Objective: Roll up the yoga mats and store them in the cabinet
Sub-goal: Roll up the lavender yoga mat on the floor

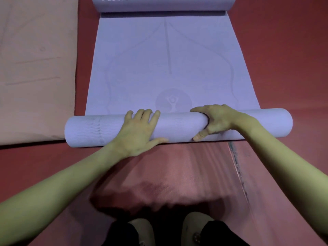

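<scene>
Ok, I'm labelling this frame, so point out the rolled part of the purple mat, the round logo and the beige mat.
roll [99,129]: head view, bare left stretch of the tube.
logo [173,101]: head view, middle of the circle.
beige mat [35,68]: head view, open surface.

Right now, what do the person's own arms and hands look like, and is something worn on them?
Both forearms are bare as far as the picture shows: no sleeves, no gloves. The left hand and the right hand show no ring, watch or bracelet that I can make out. Fingers are slim, with short nails.
</scene>
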{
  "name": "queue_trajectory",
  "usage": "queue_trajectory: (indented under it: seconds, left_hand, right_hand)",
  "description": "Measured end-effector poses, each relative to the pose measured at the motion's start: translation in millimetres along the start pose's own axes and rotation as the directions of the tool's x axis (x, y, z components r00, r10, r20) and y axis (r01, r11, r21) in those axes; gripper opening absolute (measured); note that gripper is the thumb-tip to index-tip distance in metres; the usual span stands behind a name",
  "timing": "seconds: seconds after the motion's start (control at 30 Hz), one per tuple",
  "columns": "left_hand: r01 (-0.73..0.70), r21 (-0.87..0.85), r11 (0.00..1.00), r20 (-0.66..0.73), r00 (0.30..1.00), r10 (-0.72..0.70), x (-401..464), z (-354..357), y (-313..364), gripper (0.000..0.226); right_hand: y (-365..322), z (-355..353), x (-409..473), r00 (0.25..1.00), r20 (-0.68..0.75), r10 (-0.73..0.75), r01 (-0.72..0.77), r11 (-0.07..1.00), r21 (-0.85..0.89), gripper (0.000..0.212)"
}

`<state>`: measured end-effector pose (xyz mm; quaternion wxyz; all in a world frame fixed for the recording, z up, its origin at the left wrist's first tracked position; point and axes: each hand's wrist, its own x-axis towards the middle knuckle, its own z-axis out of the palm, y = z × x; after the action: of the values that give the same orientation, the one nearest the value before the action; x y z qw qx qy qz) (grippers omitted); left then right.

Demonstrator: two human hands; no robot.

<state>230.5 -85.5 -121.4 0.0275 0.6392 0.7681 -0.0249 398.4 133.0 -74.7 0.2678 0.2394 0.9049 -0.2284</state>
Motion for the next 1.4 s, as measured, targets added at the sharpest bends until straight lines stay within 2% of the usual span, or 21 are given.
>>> queue_trajectory:
  seconds: [0.07,0.13,0.3,0.4,0.53,0.67,0.83,0.93,1.0,1.1,1.2,1.4]
  left_hand:
    - [0.025,-0.015,1.000,0.015,1.000,-0.025,11,-4,-5,0.091]
    - [0.056,-0.036,0.998,0.042,0.998,-0.054,23,-9,-12,0.095]
    - [0.079,-0.108,0.991,0.094,0.993,-0.069,46,-14,-27,0.087]
    - [0.123,-0.090,0.988,0.069,0.991,-0.117,47,-12,-25,0.086]
    - [0.137,-0.037,0.990,-0.042,0.989,-0.138,37,-3,-10,0.073]
    - [0.142,-0.011,0.990,-0.118,0.983,-0.142,31,5,-11,0.067]
    - [0.171,-0.032,0.985,-0.076,0.982,-0.173,54,-3,-24,0.071]
    - [0.202,-0.030,0.979,-0.055,0.978,-0.203,67,-9,-30,0.076]
    - [0.218,-0.017,0.976,-0.039,0.975,-0.219,74,-11,-34,0.082]
    - [0.231,-0.010,0.973,-0.013,0.973,-0.232,81,-13,-36,0.086]
    - [0.239,0.000,0.971,0.021,0.971,-0.239,80,-15,-35,0.085]
    - [0.177,0.020,0.984,0.111,0.978,-0.178,66,-17,-37,0.106]
  right_hand:
    - [1,0,-4,0.997,-0.074,0.007,-0.006,1.000,0.014,0.083]
    - [4,8,-9,0.972,-0.236,-0.007,0.000,1.000,-0.028,0.086]
    - [-2,48,-11,0.873,-0.487,-0.008,-0.029,0.997,-0.069,0.079]
    - [2,57,0,0.813,-0.581,-0.031,-0.057,0.989,-0.133,0.069]
    - [6,45,16,0.796,-0.604,-0.041,-0.082,0.981,-0.174,0.065]
    - [4,22,29,0.842,-0.540,0.008,-0.114,0.980,-0.163,0.078]
    - [3,10,36,0.859,-0.513,0.006,-0.077,0.990,-0.118,0.087]
    - [1,25,24,0.834,-0.551,-0.026,-0.020,0.997,-0.078,0.078]
    - [2,41,17,0.803,-0.590,-0.079,0.003,0.992,-0.128,0.070]
    - [10,48,20,0.787,-0.606,-0.117,0.014,0.985,-0.172,0.069]
    - [16,35,30,0.812,-0.572,-0.116,0.024,0.986,-0.167,0.079]
    - [20,0,53,0.880,-0.464,-0.105,0.014,0.981,-0.195,0.114]
